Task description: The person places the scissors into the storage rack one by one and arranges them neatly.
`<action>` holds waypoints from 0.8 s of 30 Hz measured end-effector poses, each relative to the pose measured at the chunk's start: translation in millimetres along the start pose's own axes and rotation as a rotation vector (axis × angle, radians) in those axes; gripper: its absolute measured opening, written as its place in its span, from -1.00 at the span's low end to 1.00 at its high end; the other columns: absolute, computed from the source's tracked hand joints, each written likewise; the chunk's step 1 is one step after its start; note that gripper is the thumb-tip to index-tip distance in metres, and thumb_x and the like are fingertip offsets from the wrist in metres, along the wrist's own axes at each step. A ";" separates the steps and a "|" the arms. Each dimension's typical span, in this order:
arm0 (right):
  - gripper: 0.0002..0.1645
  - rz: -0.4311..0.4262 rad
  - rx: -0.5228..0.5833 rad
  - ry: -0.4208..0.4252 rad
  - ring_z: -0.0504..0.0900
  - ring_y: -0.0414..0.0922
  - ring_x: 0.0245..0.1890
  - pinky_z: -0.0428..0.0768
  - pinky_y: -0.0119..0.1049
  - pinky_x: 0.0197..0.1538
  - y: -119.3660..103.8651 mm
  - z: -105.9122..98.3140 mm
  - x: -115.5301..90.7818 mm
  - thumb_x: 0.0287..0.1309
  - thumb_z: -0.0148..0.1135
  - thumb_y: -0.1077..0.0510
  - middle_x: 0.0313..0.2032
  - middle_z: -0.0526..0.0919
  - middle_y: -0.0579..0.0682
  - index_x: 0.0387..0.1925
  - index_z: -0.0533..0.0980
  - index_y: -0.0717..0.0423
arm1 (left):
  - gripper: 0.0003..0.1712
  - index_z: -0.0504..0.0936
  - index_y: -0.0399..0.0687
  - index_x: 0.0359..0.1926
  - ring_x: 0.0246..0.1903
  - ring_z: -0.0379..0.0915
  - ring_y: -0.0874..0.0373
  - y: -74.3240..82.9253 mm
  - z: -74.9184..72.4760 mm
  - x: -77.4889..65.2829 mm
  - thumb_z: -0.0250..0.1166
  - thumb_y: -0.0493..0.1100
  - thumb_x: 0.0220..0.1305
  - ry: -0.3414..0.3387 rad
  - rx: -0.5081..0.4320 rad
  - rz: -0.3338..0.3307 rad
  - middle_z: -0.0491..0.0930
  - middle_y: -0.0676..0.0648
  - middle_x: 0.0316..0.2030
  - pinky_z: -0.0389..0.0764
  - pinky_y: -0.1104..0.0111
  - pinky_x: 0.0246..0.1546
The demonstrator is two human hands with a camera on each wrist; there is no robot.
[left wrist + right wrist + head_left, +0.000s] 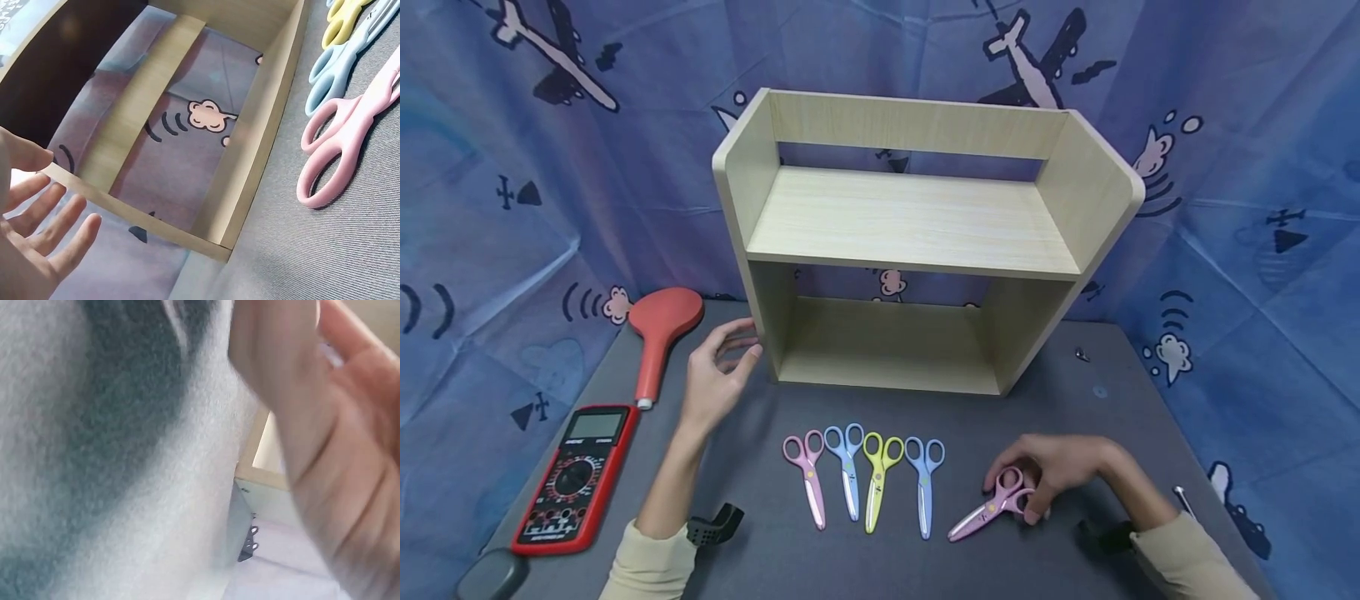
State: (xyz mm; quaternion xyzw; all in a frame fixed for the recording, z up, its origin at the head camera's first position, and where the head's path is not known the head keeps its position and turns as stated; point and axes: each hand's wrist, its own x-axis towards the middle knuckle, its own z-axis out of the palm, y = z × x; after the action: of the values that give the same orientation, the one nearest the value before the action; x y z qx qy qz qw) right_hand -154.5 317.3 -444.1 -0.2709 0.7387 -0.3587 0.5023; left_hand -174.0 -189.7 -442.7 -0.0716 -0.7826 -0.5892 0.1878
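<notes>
At the right front, my right hand (1060, 471) grips a pair of pink-purple scissors (992, 507) by the handle loops, blades pointing left toward the front. In the right wrist view the right hand (331, 437) is close and blurred, and the scissors are hidden. My left hand (722, 375) has its fingers loosely spread, fingertips right at the left side of a two-tier wooden shelf (917, 221). Between the hands lies a row of scissors, handles toward the shelf: pink scissors (811, 477), blue scissors (847, 471), yellow scissors (877, 479) and another blue pair (924, 487).
At the left lie a red multimeter (577, 479) and an orange-red paddle-shaped thing (662, 333) with a handle. A dark rounded thing (493, 575) sits at the front left corner. Small metal bits (1081, 354) lie at the right. Patterned blue cloth (1247, 208) hangs around the grey table.
</notes>
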 end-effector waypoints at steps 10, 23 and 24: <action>-0.35 -0.194 0.067 -0.124 0.61 -0.45 -0.38 0.60 -0.61 -0.29 -9.8 -4.9 -13.5 0.29 0.48 0.31 -0.15 0.64 0.42 0.39 0.55 0.27 | -0.52 0.62 -0.24 0.37 0.07 0.64 0.45 -0.9 0.3 -0.7 0.38 -0.34 0.47 0.007 -0.007 0.003 0.67 -0.29 0.30 0.66 0.64 -0.06; -0.26 -0.460 -0.146 0.485 0.70 -0.14 -0.38 0.74 -0.36 -0.34 -130.8 -13.9 -28.6 0.06 0.63 0.41 -0.13 0.74 -0.01 0.31 0.63 0.14 | -0.54 0.65 -0.22 0.35 0.08 0.67 0.37 0.2 -0.4 -1.4 0.37 -0.34 0.48 0.015 -0.026 -0.003 0.68 -0.28 0.29 0.71 0.57 -0.07; -0.25 -0.489 -0.173 0.538 0.70 -0.15 -0.37 0.74 -0.37 -0.34 -140.7 -15.7 -28.4 0.03 0.64 0.43 -0.14 0.74 -0.01 0.30 0.63 0.15 | -0.54 0.65 -0.22 0.35 0.09 0.67 0.37 0.2 -0.1 -1.3 0.37 -0.33 0.48 0.013 -0.026 -0.004 0.68 -0.28 0.29 0.71 0.57 -0.07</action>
State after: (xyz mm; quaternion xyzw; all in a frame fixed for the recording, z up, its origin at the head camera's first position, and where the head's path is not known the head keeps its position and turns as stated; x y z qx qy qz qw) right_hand -153.6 259.1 -311.9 -0.3768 0.7854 -0.4627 0.1647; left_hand -172.7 -189.6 -443.0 -0.0686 -0.7738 -0.6002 0.1907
